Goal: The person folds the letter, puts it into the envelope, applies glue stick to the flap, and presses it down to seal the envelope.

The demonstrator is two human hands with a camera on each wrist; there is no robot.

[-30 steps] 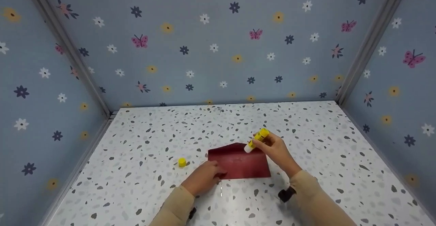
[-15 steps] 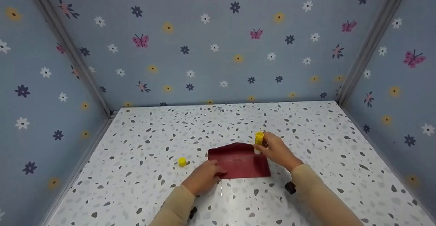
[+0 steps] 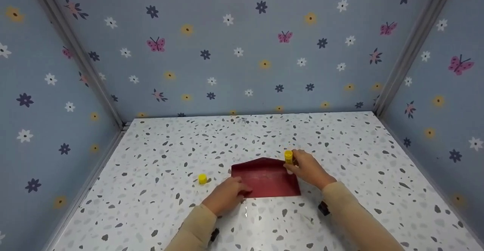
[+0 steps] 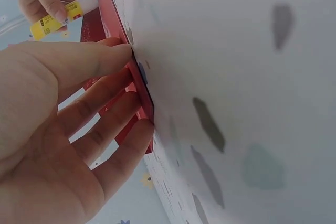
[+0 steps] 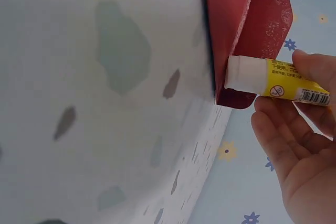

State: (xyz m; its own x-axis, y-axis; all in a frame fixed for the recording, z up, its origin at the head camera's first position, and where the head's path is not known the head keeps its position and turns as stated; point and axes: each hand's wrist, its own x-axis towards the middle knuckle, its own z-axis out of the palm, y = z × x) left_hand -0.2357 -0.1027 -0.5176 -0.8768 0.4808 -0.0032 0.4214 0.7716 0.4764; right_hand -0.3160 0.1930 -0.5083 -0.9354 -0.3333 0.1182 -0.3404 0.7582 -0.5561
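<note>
A dark red paper envelope [image 3: 270, 186] lies on the table with its flap raised at the far side. The fingertips of my left hand [image 3: 225, 192] press on its near left part; in the left wrist view the fingers are nearly straight along the red edge. My right hand [image 3: 312, 171] pinches a yellow glue stick [image 3: 288, 155] between thumb and fingers. The right wrist view shows the white end of the glue stick [image 5: 286, 81] touching the envelope [image 5: 226, 19] near its flap fold, at one end. Whitish streaks mark the flap.
A yellow cap [image 3: 202, 179] stands on the speckled white table [image 3: 151, 194] to the left of the envelope. Blue walls [image 3: 242, 65] with printed flowers and butterflies enclose the table at the back and both sides.
My right hand has turned the glue stick from slanted to upright, then brought it down at the envelope's right end along the flap. The left hand stays where it was.
</note>
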